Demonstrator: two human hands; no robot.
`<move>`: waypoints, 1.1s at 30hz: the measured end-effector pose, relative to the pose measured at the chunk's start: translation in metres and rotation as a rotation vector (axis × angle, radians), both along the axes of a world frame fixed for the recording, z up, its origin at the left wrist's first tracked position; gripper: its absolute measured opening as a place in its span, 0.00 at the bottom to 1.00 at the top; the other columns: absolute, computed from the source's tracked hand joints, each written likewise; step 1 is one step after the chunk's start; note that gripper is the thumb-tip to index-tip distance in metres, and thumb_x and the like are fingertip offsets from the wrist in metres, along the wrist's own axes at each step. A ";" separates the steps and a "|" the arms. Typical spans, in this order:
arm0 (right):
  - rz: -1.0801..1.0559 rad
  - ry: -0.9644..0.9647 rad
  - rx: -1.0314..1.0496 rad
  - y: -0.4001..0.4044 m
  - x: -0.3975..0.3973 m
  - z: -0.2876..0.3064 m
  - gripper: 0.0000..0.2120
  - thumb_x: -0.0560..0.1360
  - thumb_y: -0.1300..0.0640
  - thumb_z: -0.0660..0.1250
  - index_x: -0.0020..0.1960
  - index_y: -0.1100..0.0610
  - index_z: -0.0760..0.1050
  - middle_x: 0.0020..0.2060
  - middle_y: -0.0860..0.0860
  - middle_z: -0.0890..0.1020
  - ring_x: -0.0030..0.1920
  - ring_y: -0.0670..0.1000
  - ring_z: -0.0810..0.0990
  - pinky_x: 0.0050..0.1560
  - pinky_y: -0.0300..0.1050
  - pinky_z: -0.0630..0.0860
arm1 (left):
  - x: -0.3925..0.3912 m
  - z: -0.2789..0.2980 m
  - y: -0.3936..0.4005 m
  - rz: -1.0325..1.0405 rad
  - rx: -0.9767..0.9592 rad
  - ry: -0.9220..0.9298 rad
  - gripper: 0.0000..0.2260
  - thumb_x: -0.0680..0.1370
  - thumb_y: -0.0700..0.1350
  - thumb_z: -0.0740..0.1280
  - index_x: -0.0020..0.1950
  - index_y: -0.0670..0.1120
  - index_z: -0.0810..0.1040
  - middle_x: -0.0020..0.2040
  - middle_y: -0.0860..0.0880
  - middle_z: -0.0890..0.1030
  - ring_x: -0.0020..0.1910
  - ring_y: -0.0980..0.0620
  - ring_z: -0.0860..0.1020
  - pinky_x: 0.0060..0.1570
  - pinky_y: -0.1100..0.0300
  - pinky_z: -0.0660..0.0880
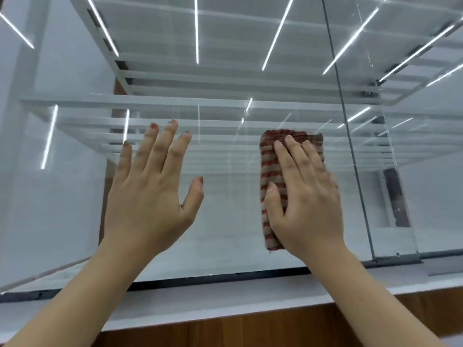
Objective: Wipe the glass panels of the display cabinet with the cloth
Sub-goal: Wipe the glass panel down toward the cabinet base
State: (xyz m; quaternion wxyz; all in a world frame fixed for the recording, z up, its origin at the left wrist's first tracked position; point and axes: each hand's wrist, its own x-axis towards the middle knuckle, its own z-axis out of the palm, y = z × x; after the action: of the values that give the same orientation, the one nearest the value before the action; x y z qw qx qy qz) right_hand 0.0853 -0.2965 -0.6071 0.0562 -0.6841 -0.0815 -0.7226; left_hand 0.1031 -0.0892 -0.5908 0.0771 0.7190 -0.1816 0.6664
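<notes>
A large glass panel (pixel 225 209) fills the front of the display cabinet. My right hand (pixel 305 196) lies flat on a folded cloth (pixel 269 171) with red and grey stripes, pressing it against the glass right of centre. My left hand (pixel 150 191) rests against the same panel to the left, fingers spread, holding nothing. Most of the cloth's right part is hidden under my right hand.
A vertical seam (pixel 350 146) separates this panel from another pane at the right. Glass shelves (pixel 200 113) run across inside, with reflected light strips. A white ledge (pixel 225 299) and wooden front (pixel 250 331) lie below the glass.
</notes>
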 end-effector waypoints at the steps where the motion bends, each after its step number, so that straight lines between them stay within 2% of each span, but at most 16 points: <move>1: 0.004 0.000 -0.020 0.008 0.001 0.004 0.28 0.75 0.47 0.50 0.73 0.53 0.60 0.72 0.50 0.63 0.73 0.51 0.56 0.70 0.52 0.51 | 0.000 0.000 0.000 -0.002 0.002 0.000 0.29 0.76 0.58 0.49 0.75 0.51 0.54 0.77 0.51 0.53 0.76 0.51 0.49 0.72 0.51 0.42; 5: 0.010 0.002 -0.016 0.012 0.003 0.034 0.29 0.74 0.45 0.48 0.73 0.51 0.59 0.73 0.48 0.62 0.73 0.50 0.55 0.70 0.49 0.48 | 0.002 -0.001 0.002 -0.004 0.009 -0.004 0.29 0.76 0.58 0.49 0.75 0.51 0.54 0.77 0.51 0.54 0.75 0.51 0.50 0.72 0.51 0.42; 9: 0.005 -0.019 0.049 -0.018 0.002 0.053 0.30 0.74 0.43 0.46 0.74 0.50 0.58 0.73 0.47 0.61 0.74 0.49 0.54 0.71 0.50 0.50 | 0.006 -0.001 0.006 -0.003 0.027 -0.021 0.29 0.76 0.59 0.48 0.75 0.49 0.55 0.76 0.50 0.55 0.75 0.49 0.51 0.72 0.46 0.47; 15: -0.008 -0.003 0.088 -0.062 -0.003 0.028 0.29 0.74 0.43 0.46 0.74 0.50 0.56 0.74 0.47 0.59 0.74 0.48 0.53 0.70 0.47 0.46 | 0.010 0.004 0.002 -0.043 -0.010 -0.036 0.29 0.74 0.58 0.51 0.74 0.49 0.58 0.76 0.49 0.57 0.75 0.48 0.53 0.71 0.43 0.48; 19: 0.005 -0.006 0.071 -0.067 -0.003 0.022 0.29 0.75 0.45 0.47 0.74 0.51 0.57 0.73 0.48 0.60 0.74 0.50 0.53 0.70 0.49 0.47 | 0.009 0.002 -0.001 -0.045 -0.018 -0.059 0.29 0.73 0.57 0.53 0.73 0.48 0.60 0.74 0.47 0.59 0.73 0.45 0.55 0.70 0.39 0.53; 22: 0.021 -0.007 0.074 -0.067 -0.004 0.023 0.29 0.74 0.45 0.48 0.74 0.52 0.58 0.73 0.49 0.61 0.74 0.51 0.54 0.70 0.51 0.49 | -0.001 0.005 -0.005 -0.009 -0.040 0.006 0.31 0.71 0.59 0.54 0.72 0.47 0.60 0.73 0.45 0.61 0.73 0.44 0.56 0.70 0.38 0.51; 26: 0.031 -0.009 0.068 -0.069 -0.002 0.021 0.29 0.74 0.46 0.49 0.73 0.52 0.59 0.73 0.50 0.61 0.73 0.51 0.55 0.70 0.50 0.49 | -0.020 0.005 -0.054 0.078 0.030 0.017 0.34 0.71 0.63 0.52 0.73 0.46 0.59 0.73 0.45 0.61 0.74 0.44 0.56 0.71 0.41 0.47; 28: 0.032 -0.005 0.042 -0.072 -0.002 0.022 0.28 0.74 0.46 0.49 0.73 0.52 0.59 0.73 0.50 0.61 0.73 0.52 0.55 0.70 0.50 0.49 | -0.024 0.003 -0.094 0.047 0.080 0.009 0.33 0.72 0.62 0.50 0.74 0.47 0.57 0.75 0.47 0.59 0.75 0.47 0.53 0.72 0.43 0.46; 30: 0.028 0.000 -0.005 -0.080 -0.003 0.025 0.28 0.74 0.46 0.50 0.73 0.52 0.60 0.73 0.50 0.61 0.73 0.51 0.55 0.69 0.51 0.50 | -0.020 0.001 -0.127 -0.002 0.058 0.023 0.33 0.73 0.62 0.49 0.75 0.48 0.55 0.76 0.49 0.55 0.75 0.49 0.50 0.72 0.45 0.44; 33: 0.023 -0.002 -0.027 -0.101 -0.005 0.032 0.28 0.74 0.46 0.49 0.73 0.53 0.60 0.73 0.50 0.62 0.73 0.51 0.56 0.70 0.51 0.50 | -0.012 0.001 -0.150 -0.027 -0.003 0.006 0.32 0.74 0.61 0.50 0.75 0.47 0.57 0.76 0.49 0.56 0.75 0.49 0.50 0.72 0.46 0.44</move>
State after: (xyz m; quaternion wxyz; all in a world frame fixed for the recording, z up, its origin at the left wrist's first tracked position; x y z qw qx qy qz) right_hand 0.0802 -0.3980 -0.5754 0.0552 -0.6831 -0.0991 -0.7215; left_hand 0.0910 -0.2397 -0.5898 0.0878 0.7182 -0.1900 0.6636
